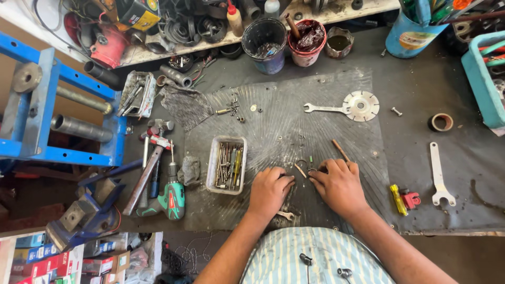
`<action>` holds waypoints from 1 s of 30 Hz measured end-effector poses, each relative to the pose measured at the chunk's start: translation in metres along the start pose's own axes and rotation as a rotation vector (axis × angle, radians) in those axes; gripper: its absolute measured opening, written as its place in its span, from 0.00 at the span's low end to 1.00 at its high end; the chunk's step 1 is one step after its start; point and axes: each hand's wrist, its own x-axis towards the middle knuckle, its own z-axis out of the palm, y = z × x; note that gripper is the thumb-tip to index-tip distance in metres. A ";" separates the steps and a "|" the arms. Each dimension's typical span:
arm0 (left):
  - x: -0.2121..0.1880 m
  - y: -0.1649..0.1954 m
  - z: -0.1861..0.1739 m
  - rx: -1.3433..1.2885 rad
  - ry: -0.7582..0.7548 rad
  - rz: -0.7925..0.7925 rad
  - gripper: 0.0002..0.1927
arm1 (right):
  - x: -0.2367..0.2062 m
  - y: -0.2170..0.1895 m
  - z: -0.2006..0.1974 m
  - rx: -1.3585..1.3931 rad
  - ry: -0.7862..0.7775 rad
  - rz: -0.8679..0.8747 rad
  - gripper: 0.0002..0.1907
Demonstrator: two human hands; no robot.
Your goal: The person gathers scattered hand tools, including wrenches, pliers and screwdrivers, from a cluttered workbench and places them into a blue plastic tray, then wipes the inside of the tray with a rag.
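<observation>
A small wire ring [303,164] lies on the ribbed rubber mat [326,94], between the fingertips of the left hand [269,189] and right hand [339,185]. Both grips rest curled, clamped on nothing visible. A tray of screws [226,165] sits left on the counter [463,158].

Even, bright daylight falls from above, with soft, short shadows and no harsh glare. Focus is sharp centrally; wide-angle distortion bends the edges.

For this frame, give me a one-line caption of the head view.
Both hands, left and right, work small parts on a ribbed mat beside a tray of bits.
</observation>
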 end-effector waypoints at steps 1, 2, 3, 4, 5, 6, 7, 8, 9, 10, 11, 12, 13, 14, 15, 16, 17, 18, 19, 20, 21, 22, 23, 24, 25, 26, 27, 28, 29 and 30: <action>0.000 0.002 0.000 0.015 -0.001 0.002 0.07 | 0.000 0.001 0.001 -0.004 0.002 -0.003 0.10; -0.003 0.003 -0.002 0.029 -0.001 0.001 0.07 | 0.000 0.001 0.002 -0.007 0.018 0.001 0.10; 0.007 0.006 -0.007 0.047 0.000 -0.001 0.07 | 0.010 0.004 -0.005 -0.006 0.035 0.002 0.11; 0.005 0.004 -0.003 0.056 -0.016 -0.002 0.07 | 0.011 0.007 0.003 -0.003 0.053 0.004 0.11; 0.005 0.003 -0.005 0.064 -0.033 -0.002 0.07 | 0.015 0.007 0.004 -0.008 0.023 0.003 0.10; 0.005 0.004 -0.006 0.071 -0.052 -0.005 0.07 | 0.019 0.008 0.005 -0.013 -0.011 0.002 0.10; 0.004 0.004 -0.008 0.068 -0.052 -0.007 0.08 | 0.022 0.007 0.006 -0.017 -0.047 0.003 0.10; 0.003 0.005 -0.014 0.066 -0.053 -0.010 0.09 | 0.024 0.000 0.003 -0.017 -0.076 0.002 0.10; 0.008 0.005 -0.012 0.066 -0.053 -0.012 0.10 | 0.029 0.004 0.003 -0.016 -0.103 0.000 0.09; 0.009 0.005 -0.013 0.055 -0.057 -0.020 0.10 | 0.034 0.002 0.001 -0.019 -0.125 -0.004 0.09; 0.009 0.006 -0.014 0.045 -0.060 -0.024 0.10 | 0.038 0.001 -0.001 -0.036 -0.144 0.001 0.09; 0.010 0.006 -0.015 0.033 -0.065 -0.029 0.10 | 0.041 -0.001 -0.003 -0.053 -0.166 0.007 0.09; 0.011 0.003 -0.005 0.039 -0.077 -0.036 0.09 | 0.041 0.004 0.003 -0.070 -0.193 0.016 0.09; 0.010 0.002 -0.004 0.044 -0.093 -0.045 0.07 | 0.043 0.003 0.003 -0.079 -0.200 0.008 0.09; 0.007 0.000 -0.003 0.047 -0.107 -0.052 0.06 | 0.045 0.002 0.003 -0.090 -0.206 0.000 0.10; 0.007 -0.002 -0.001 0.042 -0.107 -0.029 0.06 | 0.047 0.002 0.003 -0.099 -0.210 -0.011 0.10; 0.007 -0.005 -0.001 0.038 -0.106 -0.007 0.06 | 0.047 0.001 0.003 -0.115 -0.224 -0.019 0.09; 0.008 -0.008 -0.001 0.038 -0.101 0.018 0.06 | 0.048 0.000 0.003 -0.131 -0.234 -0.029 0.09; 0.010 -0.011 -0.002 0.037 -0.112 0.055 0.06 | 0.051 -0.001 0.004 -0.145 -0.243 -0.039 0.09; 0.011 -0.015 -0.003 0.036 -0.123 0.091 0.06 | 0.052 -0.002 0.004 -0.152 -0.223 -0.059 0.08; 0.010 -0.017 -0.005 0.032 -0.137 0.122 0.06 | 0.050 -0.003 0.005 -0.157 -0.208 -0.079 0.08; 0.009 -0.018 -0.005 0.040 -0.144 0.136 0.06 | 0.048 -0.003 0.005 -0.162 -0.195 -0.100 0.08; 0.009 -0.019 -0.005 0.049 -0.150 0.149 0.07 | 0.046 -0.004 0.006 -0.156 -0.175 -0.101 0.08; 0.010 -0.020 -0.006 0.059 -0.157 0.165 0.07 | 0.045 -0.006 0.006 -0.149 -0.153 -0.100 0.08; 0.011 -0.022 -0.006 0.073 -0.176 0.165 0.07 | 0.044 -0.006 0.008 -0.142 -0.132 -0.097 0.08; 0.011 -0.022 -0.006 0.085 -0.196 0.164 0.07 | 0.041 -0.006 0.008 -0.139 -0.136 -0.077 0.07; 0.010 -0.021 -0.004 0.099 -0.211 0.165 0.07 | 0.038 -0.005 0.009 -0.138 -0.137 -0.061 0.07; 0.012 -0.025 -0.005 0.028 -0.169 0.127 0.07 | 0.041 -0.005 0.010 -0.140 -0.141 -0.039 0.07; 0.011 -0.025 -0.003 -0.036 -0.122 0.091 0.08 | 0.042 -0.004 0.010 -0.144 -0.143 -0.049 0.07; 0.011 -0.026 0.000 -0.099 -0.075 0.058 0.08 | 0.044 -0.004 0.010 -0.147 -0.144 -0.059 0.07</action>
